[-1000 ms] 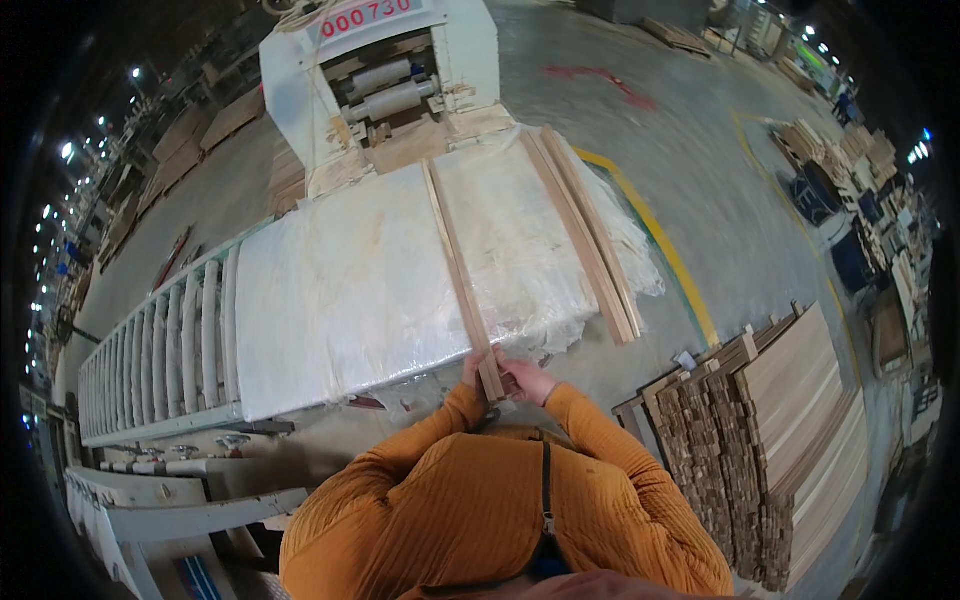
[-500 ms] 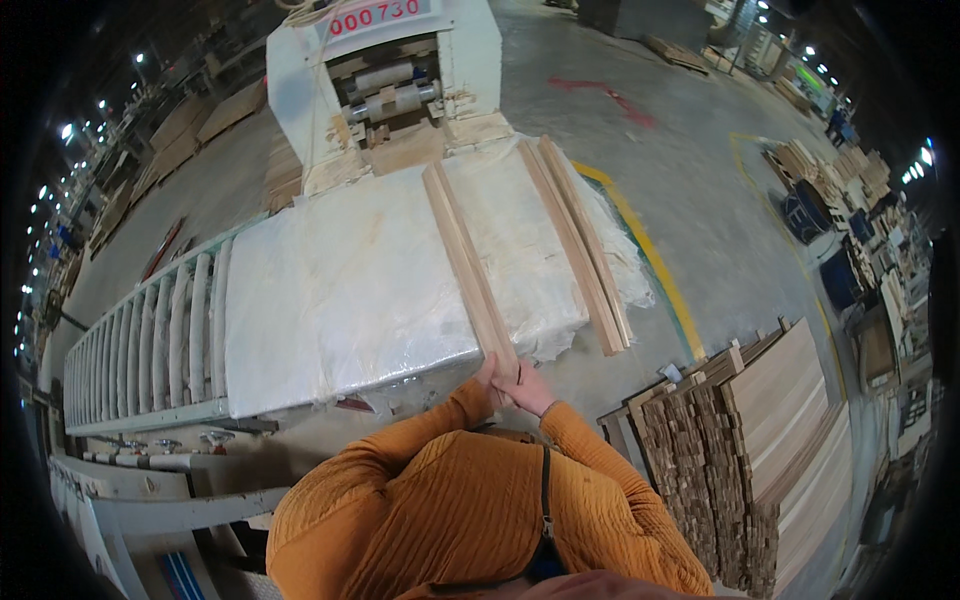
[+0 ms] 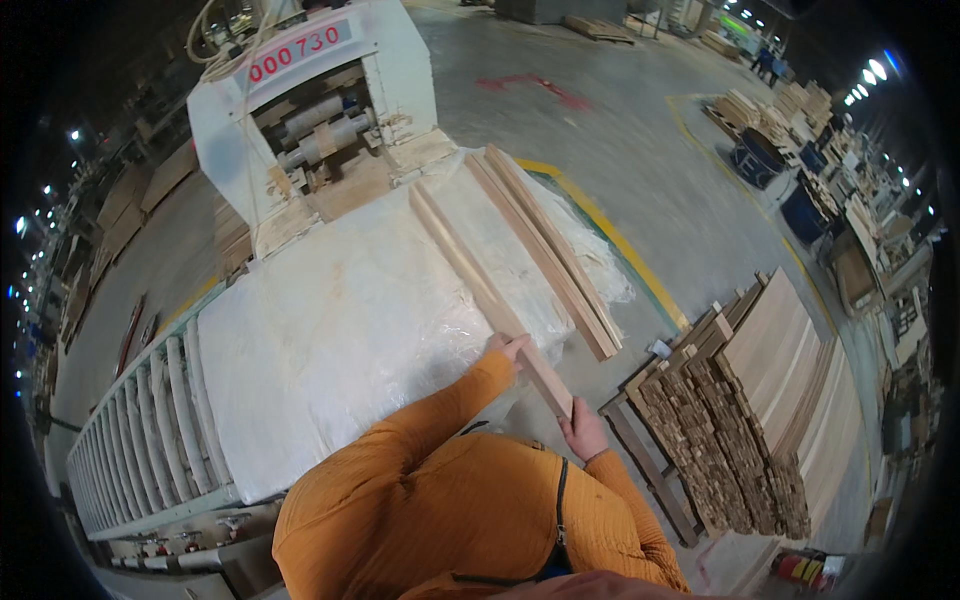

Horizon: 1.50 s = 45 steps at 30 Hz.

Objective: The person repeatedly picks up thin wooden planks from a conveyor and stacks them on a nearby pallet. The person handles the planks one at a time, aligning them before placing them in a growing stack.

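Note:
A long, pale wooden strip (image 3: 460, 258) lies across the plastic-covered table (image 3: 320, 320), and its near end sticks out past the table's front edge. My left hand (image 3: 508, 352) grips the strip close to that edge. Around the near end my right hand (image 3: 585, 432) is closed, nearer to my body and to the right. Between the two hands a stretch of bare wood shows. Further right, two more wooden strips (image 3: 545, 255) lie side by side on the plastic, their near ends overhanging the edge.
Beyond the table stands a white machine (image 3: 320, 130) with metal rollers. A roller conveyor (image 3: 150, 430) joins the table on the left. To my right is a tall stack of wooden boards (image 3: 715, 440). A yellow floor line (image 3: 620, 240) runs past the table's right side.
My hands were together at the strip's near end; now they are apart, the right one nearer me. The strip reaches further over the edge. My view has turned right.

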Each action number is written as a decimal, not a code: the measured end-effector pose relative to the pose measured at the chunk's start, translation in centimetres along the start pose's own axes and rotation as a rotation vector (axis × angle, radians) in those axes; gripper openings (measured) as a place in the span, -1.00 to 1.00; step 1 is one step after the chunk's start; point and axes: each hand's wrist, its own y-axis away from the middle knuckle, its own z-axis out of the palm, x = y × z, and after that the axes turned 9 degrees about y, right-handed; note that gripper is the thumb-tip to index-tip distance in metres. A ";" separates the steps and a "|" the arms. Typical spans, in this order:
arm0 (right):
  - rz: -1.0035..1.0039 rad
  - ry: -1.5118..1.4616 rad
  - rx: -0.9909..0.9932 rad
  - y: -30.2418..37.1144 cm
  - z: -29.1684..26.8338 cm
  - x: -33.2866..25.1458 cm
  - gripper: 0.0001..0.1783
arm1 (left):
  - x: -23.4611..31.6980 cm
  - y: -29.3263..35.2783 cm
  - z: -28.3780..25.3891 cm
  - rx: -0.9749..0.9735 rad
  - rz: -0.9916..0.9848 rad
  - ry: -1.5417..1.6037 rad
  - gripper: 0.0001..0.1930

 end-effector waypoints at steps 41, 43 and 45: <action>0.955 -1.676 0.557 -11.2 5.2 4.4 -0.18 | 25.1 -16.6 -30.4 0.396 0.178 0.870 -0.27; 1.047 -1.608 0.616 -9.4 6.6 4.2 -0.20 | 27.3 -17.1 -30.4 0.376 0.190 0.712 -0.31; 1.147 -1.492 0.610 -7.2 8.4 3.5 -0.24 | 28.4 -17.6 -30.3 0.323 0.186 0.538 -0.38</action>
